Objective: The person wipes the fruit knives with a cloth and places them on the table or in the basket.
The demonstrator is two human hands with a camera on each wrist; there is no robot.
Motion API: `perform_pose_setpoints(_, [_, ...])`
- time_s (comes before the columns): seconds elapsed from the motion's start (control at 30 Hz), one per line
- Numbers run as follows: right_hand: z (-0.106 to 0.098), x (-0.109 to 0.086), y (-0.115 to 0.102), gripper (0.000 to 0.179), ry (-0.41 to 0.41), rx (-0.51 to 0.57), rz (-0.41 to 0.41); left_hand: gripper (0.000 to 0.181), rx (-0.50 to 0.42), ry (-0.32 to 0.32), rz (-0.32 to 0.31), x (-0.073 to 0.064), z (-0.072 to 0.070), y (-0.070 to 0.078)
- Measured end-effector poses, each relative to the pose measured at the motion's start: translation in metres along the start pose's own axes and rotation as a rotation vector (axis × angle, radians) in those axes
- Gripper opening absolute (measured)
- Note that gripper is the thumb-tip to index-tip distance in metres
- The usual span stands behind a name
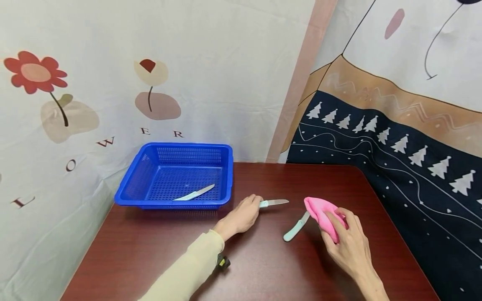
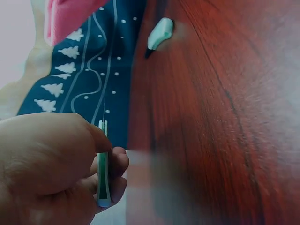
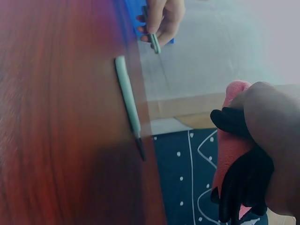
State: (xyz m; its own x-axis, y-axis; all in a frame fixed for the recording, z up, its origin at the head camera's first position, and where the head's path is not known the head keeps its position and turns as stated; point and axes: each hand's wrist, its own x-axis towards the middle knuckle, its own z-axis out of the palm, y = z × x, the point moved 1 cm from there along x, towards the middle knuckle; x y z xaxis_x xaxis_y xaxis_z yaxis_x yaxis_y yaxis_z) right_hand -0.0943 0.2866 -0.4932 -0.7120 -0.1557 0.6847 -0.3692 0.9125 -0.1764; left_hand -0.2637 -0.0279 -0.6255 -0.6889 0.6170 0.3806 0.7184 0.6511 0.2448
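Observation:
My left hand (image 1: 242, 213) pinches a folding knife (image 1: 265, 204) by its pale green handle, the blade pointing right. The left wrist view shows that handle (image 2: 103, 187) edge-on between thumb and fingers. With my right hand (image 1: 350, 242) I grip a bunched pink cloth (image 1: 321, 209), fingers curled round it. A second pale green knife (image 1: 295, 230) lies on the table between the hands; the cloth hides its blade end in the head view. Its handle (image 3: 126, 91) shows whole in the right wrist view. A third knife (image 1: 196, 193) lies inside the blue basket (image 1: 173, 205).
The basket stands at the back left of the dark red wooden table (image 1: 256, 267), near the printed wall cloth (image 1: 226, 75). A navy cloth with white trees (image 1: 376, 175) hangs along the right side. A small black object (image 1: 224, 262) shows beside the left sleeve.

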Motion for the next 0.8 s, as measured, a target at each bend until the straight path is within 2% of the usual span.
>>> perform_pose_setpoints(0.07, [0.001,0.003,-0.004,0.054,0.011,0.012,-0.018,0.021,-0.079,0.038,0.004,-0.009,-0.008,0.002])
perform_pose_setpoints(0.1, [0.002,0.005,-0.005,0.054,0.014,0.019,-0.022,0.023,-0.092,0.059,0.016,-0.014,-0.006,0.000])
perform_pose_setpoints(0.23, [0.004,0.011,-0.013,0.054,0.018,0.043,-0.041,0.025,-0.210,0.095,-0.003,-0.030,-0.064,0.031])
perform_pose_setpoints(0.3, [0.006,0.014,-0.017,0.054,0.014,0.061,-0.046,0.025,-0.198,0.109,-0.014,-0.037,-0.095,0.049])
perform_pose_setpoints(0.33, [0.006,0.016,-0.020,0.054,0.015,0.068,-0.054,0.024,-0.217,0.110,-0.035,-0.039,-0.117,0.063])
perform_pose_setpoints(0.37, [0.007,0.018,-0.022,0.054,0.014,0.077,-0.059,0.024,-0.207,0.118,-0.045,-0.042,-0.125,0.068])
perform_pose_setpoints(0.47, [0.009,0.025,-0.031,0.050,0.051,0.111,-0.093,0.023,-0.191,0.126,-0.078,-0.052,-0.141,0.077])
perform_pose_setpoints(0.57, [0.011,0.032,-0.040,0.046,0.094,0.141,-0.128,0.022,-0.199,0.152,-0.098,-0.060,-0.149,0.081])
perform_pose_setpoints(0.8, [0.012,0.048,-0.061,0.049,0.135,0.204,-0.187,0.022,-0.159,0.261,-0.099,-0.070,-0.164,0.081])
